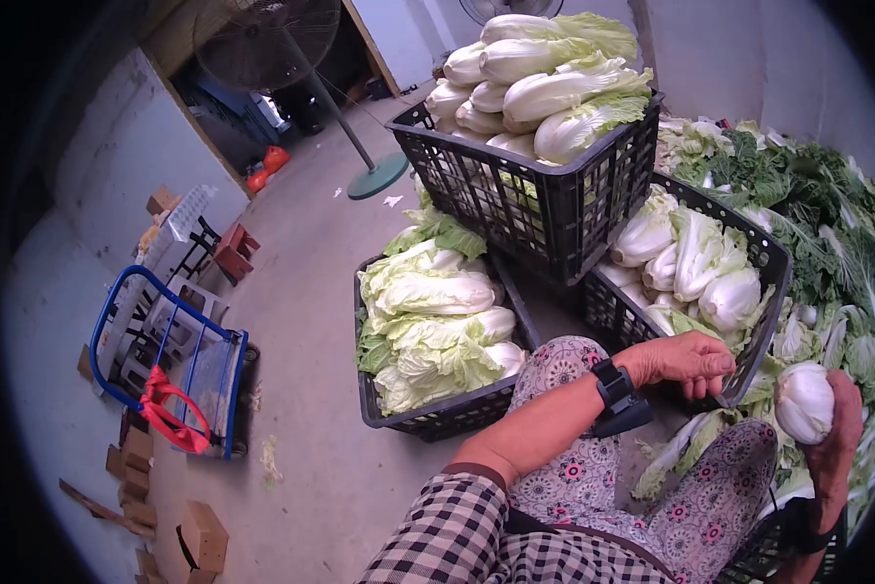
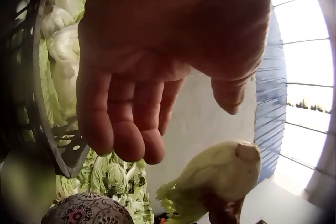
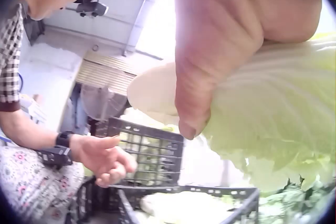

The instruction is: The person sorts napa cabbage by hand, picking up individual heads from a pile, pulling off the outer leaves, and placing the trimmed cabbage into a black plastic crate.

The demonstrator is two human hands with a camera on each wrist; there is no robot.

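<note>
My right hand grips a trimmed napa cabbage at the far right, stem end up, beside my knee. In the right wrist view the thumb presses across the pale cabbage. My left hand hovers empty by the near rim of the right-hand black crate, fingers loosely curled. The left wrist view shows its bare palm and fingers, with the held cabbage below it. The left hand also appears empty in front of the crate in the right wrist view.
Three black crates hold cabbages: one on the left, one stacked high behind, one on the right. Loose green leaves pile along the right wall. A standing fan, blue trolley and cardboard scraps are on the concrete floor to the left.
</note>
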